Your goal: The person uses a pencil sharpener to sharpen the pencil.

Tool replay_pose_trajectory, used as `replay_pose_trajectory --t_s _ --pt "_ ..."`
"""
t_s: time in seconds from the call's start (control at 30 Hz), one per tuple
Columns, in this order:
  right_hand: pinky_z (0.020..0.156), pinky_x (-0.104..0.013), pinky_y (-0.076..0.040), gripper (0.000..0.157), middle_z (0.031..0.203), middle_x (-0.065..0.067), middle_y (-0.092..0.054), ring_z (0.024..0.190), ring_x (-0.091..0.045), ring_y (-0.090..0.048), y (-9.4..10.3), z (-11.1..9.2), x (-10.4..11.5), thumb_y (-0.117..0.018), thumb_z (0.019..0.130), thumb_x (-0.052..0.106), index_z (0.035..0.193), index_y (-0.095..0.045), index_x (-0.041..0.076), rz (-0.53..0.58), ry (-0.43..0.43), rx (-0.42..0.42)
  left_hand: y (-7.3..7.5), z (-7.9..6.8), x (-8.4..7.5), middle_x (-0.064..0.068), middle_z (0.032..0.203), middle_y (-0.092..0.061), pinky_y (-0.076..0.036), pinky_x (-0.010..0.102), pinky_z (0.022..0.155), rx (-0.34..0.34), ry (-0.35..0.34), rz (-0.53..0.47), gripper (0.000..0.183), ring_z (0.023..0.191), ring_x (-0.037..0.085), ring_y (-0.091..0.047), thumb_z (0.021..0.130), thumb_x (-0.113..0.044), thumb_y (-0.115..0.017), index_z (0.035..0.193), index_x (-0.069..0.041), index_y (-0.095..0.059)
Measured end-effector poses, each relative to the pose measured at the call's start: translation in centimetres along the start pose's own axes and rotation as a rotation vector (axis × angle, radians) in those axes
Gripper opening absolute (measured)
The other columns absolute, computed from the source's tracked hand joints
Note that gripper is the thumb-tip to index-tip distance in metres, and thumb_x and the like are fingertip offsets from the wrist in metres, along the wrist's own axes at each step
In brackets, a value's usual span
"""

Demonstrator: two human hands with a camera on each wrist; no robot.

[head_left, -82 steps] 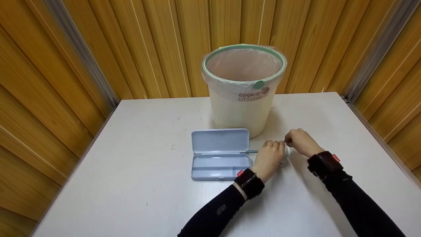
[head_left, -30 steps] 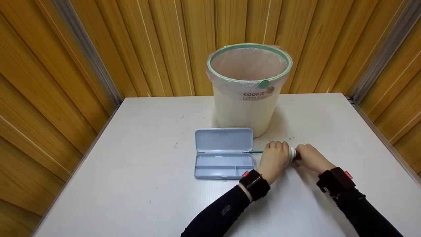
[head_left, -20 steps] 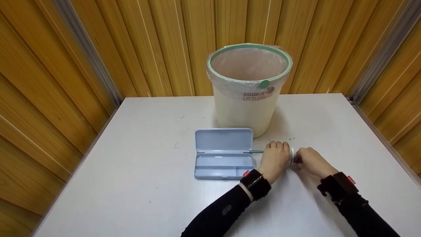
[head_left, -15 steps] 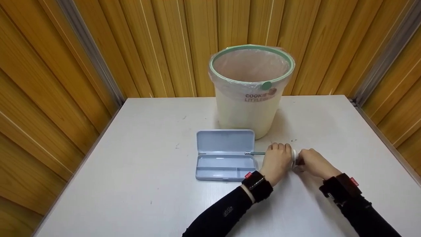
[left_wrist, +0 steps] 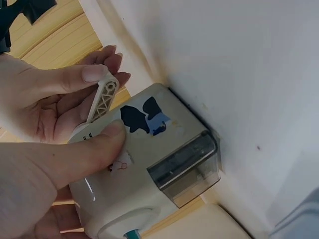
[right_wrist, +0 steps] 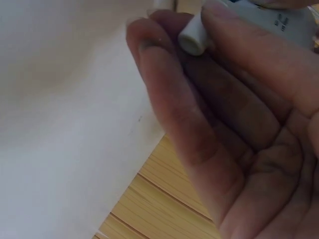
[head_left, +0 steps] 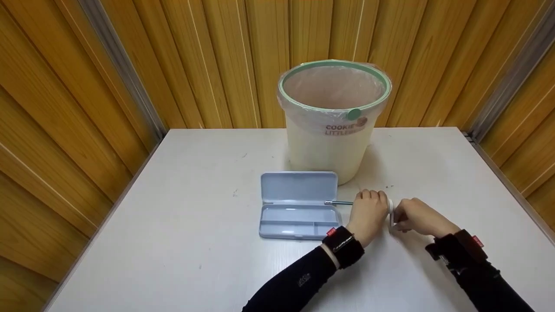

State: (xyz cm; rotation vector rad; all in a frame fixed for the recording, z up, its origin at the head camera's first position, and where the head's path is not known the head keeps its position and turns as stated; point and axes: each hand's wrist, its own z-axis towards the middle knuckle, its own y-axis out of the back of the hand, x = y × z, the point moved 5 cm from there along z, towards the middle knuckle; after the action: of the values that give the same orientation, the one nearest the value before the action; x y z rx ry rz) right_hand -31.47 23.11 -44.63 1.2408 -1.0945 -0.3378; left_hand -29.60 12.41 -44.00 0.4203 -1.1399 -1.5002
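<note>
My left hand [head_left: 368, 214] grips a white crank pencil sharpener [left_wrist: 132, 174], thumb across its top beside dark blue stickers. A see-through shavings drawer [left_wrist: 184, 167] shows on one end of the sharpener in the left wrist view. From the sharpener's other side a green pencil [head_left: 341, 203] sticks out leftward, its tail end by the pencil case. With thumb and fingers, my right hand [head_left: 422, 216] pinches the crank handle [left_wrist: 103, 98]; the round knob [right_wrist: 193, 39] shows between the fingers in the right wrist view.
A light blue pencil case [head_left: 299, 188] lies open left of my hands, lid leaning back, compartments showing. Behind it stands a cream bin [head_left: 325, 151] with a green rim and plastic liner. Small dark specks [head_left: 389, 186] mark the white table [head_left: 182, 216]. Wood-look walls stand behind.
The right hand has come round from the far upper side of the crank to lower and nearer, turning the handle. My left hand keeps its hold; the whole view has shifted slightly.
</note>
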Motion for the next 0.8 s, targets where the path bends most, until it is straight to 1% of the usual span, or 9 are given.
replay_pose_trajectory --t_s 0.13,0.3,0.5,0.6,0.8 --pt "0.052 -0.019 -0.044 0.007 0.062 0.0 -0.068 0.056 0.001 -0.051 0.9 -0.4 0.8 -0.076 0.077 -0.001 0.071 -0.074 0.003 -0.005 0.05 0.006 0.1 0.1 0.0 -0.009 0.098 -0.071 -0.051 0.018 0.08 0.016 0.005 0.011 0.022 0.088 0.006 -0.062 0.096 -0.024 -0.053 0.111 -0.021 -0.068" --pt "0.05 -0.02 -0.043 0.01 0.061 0.002 -0.066 0.055 0.001 -0.05 1.7 -0.8 1.3 -0.075 0.078 0.0 0.07 -0.072 0.005 -0.004 0.051 0.014 0.1 0.2 0.0 -0.008 0.103 -0.071 -0.052 0.019 0.085 0.054 -0.001 0.0 0.025 0.092 0.007 -0.063 0.096 -0.024 -0.053 0.117 -0.021 -0.067" --pt "0.049 -0.02 -0.042 0.011 0.06 0.002 -0.065 0.054 0.0 -0.049 1.9 -1.1 1.6 -0.073 0.077 -0.002 0.069 -0.072 0.005 -0.005 0.049 0.027 0.0 0.0 -0.2 -0.009 0.099 -0.071 -0.052 0.019 0.081 0.04 -0.011 0.005 0.023 0.089 0.006 -0.063 0.096 -0.025 -0.053 0.114 -0.02 -0.068" --pt "0.049 -0.02 -0.041 0.012 0.06 0.003 -0.064 0.054 0.0 -0.048 1.9 -1.1 1.6 -0.073 0.078 -0.002 0.069 -0.072 0.006 -0.017 0.051 0.027 0.0 -0.1 -0.2 -0.009 0.099 -0.071 -0.052 0.018 0.082 0.044 -0.01 0.011 0.024 0.089 0.006 -0.063 0.096 -0.026 -0.053 0.115 -0.021 -0.067" --pt "0.05 -0.02 -0.042 0.01 0.061 0.002 -0.065 0.055 0.0 -0.05 2.3 -1.0 1.9 -0.073 0.079 -0.001 0.071 -0.072 0.005 -0.023 0.05 0.017 0.0 0.0 -0.1 -0.01 0.099 -0.071 -0.052 0.018 0.084 0.019 -0.017 0.029 0.024 0.09 0.005 -0.064 0.097 -0.026 -0.053 0.115 -0.021 -0.067"
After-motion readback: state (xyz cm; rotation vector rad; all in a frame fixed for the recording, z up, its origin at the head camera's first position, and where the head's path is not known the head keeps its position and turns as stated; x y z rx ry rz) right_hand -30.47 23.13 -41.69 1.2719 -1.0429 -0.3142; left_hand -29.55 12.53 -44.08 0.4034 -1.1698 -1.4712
